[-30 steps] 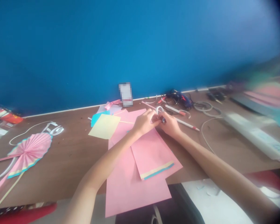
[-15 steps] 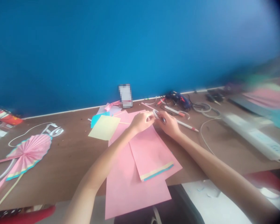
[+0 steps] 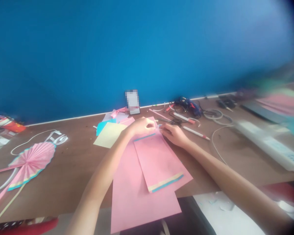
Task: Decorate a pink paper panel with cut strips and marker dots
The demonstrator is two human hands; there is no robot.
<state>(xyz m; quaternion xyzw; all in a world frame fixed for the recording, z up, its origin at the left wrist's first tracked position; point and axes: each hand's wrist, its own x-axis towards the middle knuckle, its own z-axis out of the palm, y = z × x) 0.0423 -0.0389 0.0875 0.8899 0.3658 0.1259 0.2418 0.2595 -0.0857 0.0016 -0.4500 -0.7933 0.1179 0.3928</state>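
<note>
My left hand (image 3: 144,126) is over the far end of a pink paper sheet (image 3: 161,160), its fingers curled together in a pinch. What sits between those fingertips is too small to make out. Just right of it, my right hand (image 3: 174,133) bends its fingers beside the sheet's far right edge, near a small whitish bit (image 3: 159,125). The sheet carries yellow and blue strips at its near end and a blue strip at its far end. Under it lies a larger pink sheet (image 3: 129,205). Dark-handled scissors (image 3: 175,121) rest behind my right hand.
A pleated pink paper fan (image 3: 36,160) lies left. Yellow paper (image 3: 109,135) and blue paper (image 3: 104,126) are beside my left forearm. A phone (image 3: 132,101) leans against the wall. A white marker (image 3: 196,133), cables (image 3: 215,114) and a power strip (image 3: 269,143) are right.
My hands have moved slightly apart and lower, towards the paper. A white loop between them no longer shows. The dark item at my right hand is gone from it, and scissors show behind.
</note>
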